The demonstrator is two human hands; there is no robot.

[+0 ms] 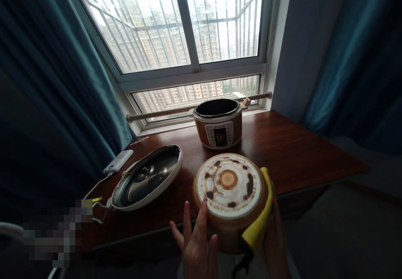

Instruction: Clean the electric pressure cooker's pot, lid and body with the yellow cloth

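In front of me an inner cooker pot (213, 231) shows its underside, a whitish disc with dark brown stains and a tan centre. My left hand (197, 249) is at its near left side with the fingers spread; one fingertip overlaps the disc's edge, and I cannot tell if it touches. On the right, my right hand (274, 237) holds a yellow cloth (259, 224) against the pot's side; most of its fingers are hidden. Behind the pot stands the brown electric cooker body (201, 130), lidless, with a control panel on its front.
A round cooker lid (177, 172) lies inner side up on the wooden table (282, 145), left of the pot. A white power strip (121, 161) with a cord is at the table's left edge. A barred window (188, 71) and blue curtains (63, 61) stand behind.
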